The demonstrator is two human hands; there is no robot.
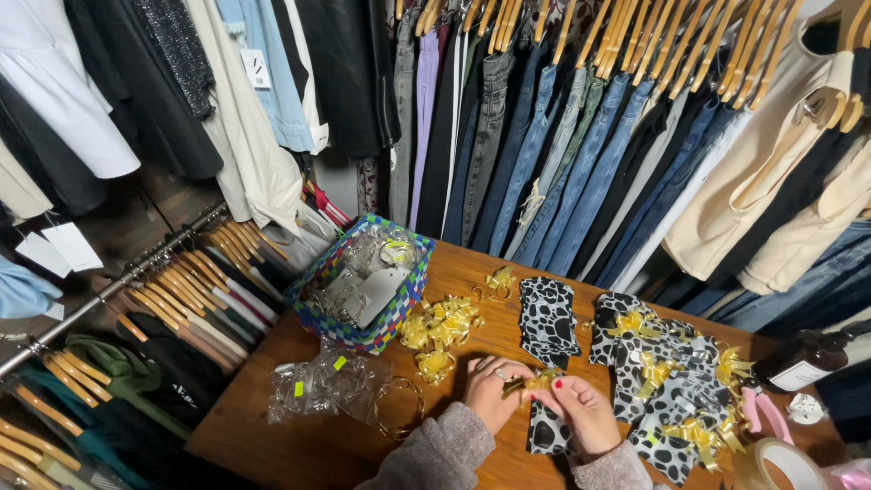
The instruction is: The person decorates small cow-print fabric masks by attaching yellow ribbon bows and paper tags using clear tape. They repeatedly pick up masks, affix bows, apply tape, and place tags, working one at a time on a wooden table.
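Head view looked down on my wooden bench [299, 426], wedged among clothes rails. At the far left, a lower rail [118, 286] carried wooden hangers with folded garments under them. Next came a woven blue-and-green basket [358, 334] at the bench's back edge, holding clear packets and white cards. In front of it lay a heap of clear plastic bags [327, 386] with small yellow-green stickers, and just beside them a thin gold ring [399, 408] flat on the wood. A loose pile of gold bows [442, 328] sat right of the basket.

My left hand [493, 390] was curled narrow, fingertips pinched on a gold bow [537, 381] over the top of a black-and-white spotted pouch [547, 428] lying on the bench in front of me. My right hand [585, 416] touched it, closed on the same bow and resting on the pouch's upper edge; red polish showed on the nails.

Behind my hands a small stack of plain spotted pouches [548, 319] lay near the jeans [544, 136] hanging at the back. Farther right spread a bigger heap of pouches with bows [667, 386] already on them. Pink-handled scissors [762, 410] lay beside that heap, a dark bottle [807, 358] behind them, and a tape roll [776, 465] at the bench's near right corner.
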